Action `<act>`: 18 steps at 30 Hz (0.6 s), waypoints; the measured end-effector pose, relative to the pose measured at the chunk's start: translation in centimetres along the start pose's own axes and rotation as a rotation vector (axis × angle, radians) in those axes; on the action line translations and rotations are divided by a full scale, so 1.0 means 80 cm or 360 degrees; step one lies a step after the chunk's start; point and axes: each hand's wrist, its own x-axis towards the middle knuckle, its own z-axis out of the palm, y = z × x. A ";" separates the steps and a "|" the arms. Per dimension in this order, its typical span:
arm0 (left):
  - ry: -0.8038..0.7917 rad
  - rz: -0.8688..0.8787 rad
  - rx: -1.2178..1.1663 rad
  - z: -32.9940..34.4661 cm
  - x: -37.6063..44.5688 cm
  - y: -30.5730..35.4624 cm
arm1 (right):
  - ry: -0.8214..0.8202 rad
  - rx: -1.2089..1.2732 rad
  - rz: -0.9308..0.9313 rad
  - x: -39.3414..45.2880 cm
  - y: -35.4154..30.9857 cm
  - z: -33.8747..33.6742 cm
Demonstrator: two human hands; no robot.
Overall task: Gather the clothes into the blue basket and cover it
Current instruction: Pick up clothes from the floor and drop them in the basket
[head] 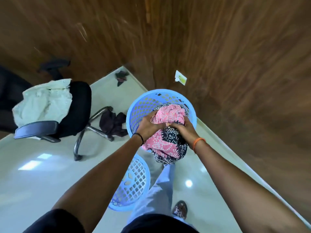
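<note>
I have both hands bunched around the pink and black printed cloth: my left hand grips its near-left side with fingers curled into the folds, my right hand clamps the other side, thumbs almost meeting on top. I hold it balled up like this, I judge, so it goes through the mouth of the blue basket in one lump and nothing trails over the rim; a tail of it hangs below my wrists outside the basket at about 6 o'clock. The bundle is over the basket's opening, part of it already inside. The basket stands against the wooden wall at 1 o'clock of the frame centre. Its blue lattice lid lies on the floor at 6 o'clock of the basket, close by for covering later. More remains to collect: a dark garment on the floor at 9 o'clock of the basket beside the chair base, a pale shirt draped on the office chair farther out at 9, and a small dark piece in the corner at 11.
</note>
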 end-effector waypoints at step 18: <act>-0.0006 -0.0246 -0.0099 0.040 0.183 0.047 | 0.0054 0.0030 0.0075 0.147 -0.076 -0.039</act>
